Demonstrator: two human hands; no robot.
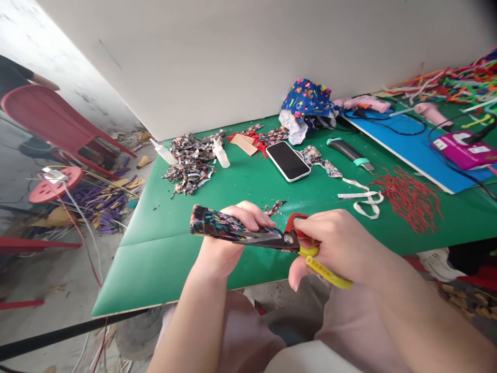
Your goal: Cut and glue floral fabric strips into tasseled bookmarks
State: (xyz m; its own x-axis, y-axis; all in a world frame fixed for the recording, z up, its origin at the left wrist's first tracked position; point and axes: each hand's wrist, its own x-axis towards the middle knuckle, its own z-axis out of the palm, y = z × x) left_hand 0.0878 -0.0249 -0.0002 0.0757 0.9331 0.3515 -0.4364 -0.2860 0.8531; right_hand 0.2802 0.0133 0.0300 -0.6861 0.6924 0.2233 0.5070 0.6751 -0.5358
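Observation:
My left hand (236, 228) is closed around a strip of black floral fabric (217, 226), held out to the left above the table's near edge. My right hand (334, 243) grips scissors (295, 242) with red and yellow handles. The blades point left and lie along the fabric strip by my left fingers. A small fabric scrap (275, 207) lies on the green table (163, 259) just behind my hands.
A pile of fabric scraps (190, 160), two small glue bottles (221, 154), a phone (288, 160), a utility knife (349, 154), white ribbon (365, 199), red threads (411, 194), a blue board (411, 142) with glue guns, and bundled printed fabric (306, 101) lie on the table. Red chairs (54, 119) stand left.

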